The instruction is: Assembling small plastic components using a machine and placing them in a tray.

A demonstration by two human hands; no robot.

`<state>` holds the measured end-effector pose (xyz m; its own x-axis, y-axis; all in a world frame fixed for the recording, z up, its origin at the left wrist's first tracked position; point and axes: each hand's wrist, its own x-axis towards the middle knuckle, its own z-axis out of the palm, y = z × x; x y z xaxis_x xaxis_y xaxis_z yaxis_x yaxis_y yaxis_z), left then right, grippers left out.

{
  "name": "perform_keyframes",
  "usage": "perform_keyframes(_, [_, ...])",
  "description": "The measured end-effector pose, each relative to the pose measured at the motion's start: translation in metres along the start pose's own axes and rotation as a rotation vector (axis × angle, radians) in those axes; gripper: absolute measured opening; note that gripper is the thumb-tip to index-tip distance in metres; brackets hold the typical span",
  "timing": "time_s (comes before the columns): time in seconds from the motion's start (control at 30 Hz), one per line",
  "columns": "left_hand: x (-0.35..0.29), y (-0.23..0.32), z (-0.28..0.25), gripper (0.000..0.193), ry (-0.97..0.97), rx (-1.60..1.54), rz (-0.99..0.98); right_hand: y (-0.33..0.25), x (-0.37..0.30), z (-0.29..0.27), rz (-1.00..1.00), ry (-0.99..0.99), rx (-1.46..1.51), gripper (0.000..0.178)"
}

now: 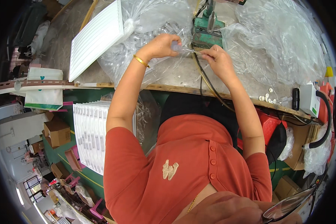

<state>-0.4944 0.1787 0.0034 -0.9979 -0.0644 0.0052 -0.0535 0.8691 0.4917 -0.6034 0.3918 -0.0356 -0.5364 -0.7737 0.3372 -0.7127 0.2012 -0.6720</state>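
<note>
Small clear piece: a little transparent plastic part (176, 46) held just in front of the green press, above the worn bench top.
Thin rod: a slim clear or metallic stem (192, 51) running from the clear part toward the right hand, level with the press base; its exact make is too small to tell.
Left hand: the left hand (161, 45), fingers curled, pinches the clear part at the near-left corner of the press; a gold bangle (140, 61) sits on its wrist.
Right hand: the right hand (217, 59), fingers closed, grips the far end of the thin rod, just in front and right of the press.
Green press: a small green bench tool (206, 30) standing at the far edge of the bench, directly beyond both hands.
Cables: a black and a yellowish cable (207, 83) lead from the press toward the person, passing under the right hand.
Clear bags: crumpled transparent bags, one left (153, 18) and one right (280, 41) of the press, the left holding small clear pieces.
White tray: a ribbed white tray (95, 39) lying tilted, well left of the press.
Bench: wooden-edged work bench (183, 72) bearing the press.
</note>
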Motion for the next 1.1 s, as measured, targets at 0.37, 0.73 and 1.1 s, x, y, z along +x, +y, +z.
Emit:
perform_keyframes(0.37, [0.059, 0.035, 0.008, 0.023, 0.215, -0.87, -0.03, 0.019, 0.024, -0.033, -0.323, 0.289, -0.244, 0.011])
perform_keyframes(0.73, [0.14, 0.045, 0.01, 0.029, 0.682, -1.164, -0.023, 0.021, 0.09, -0.006, 0.36, 0.466, 0.585, 0.022])
perform_keyframes(1.1, [0.125, 0.046, 0.029, 0.032, 0.749, -0.933, 0.071, 0.055, 0.034, -0.024, 0.165, 0.579, 0.288, 0.024])
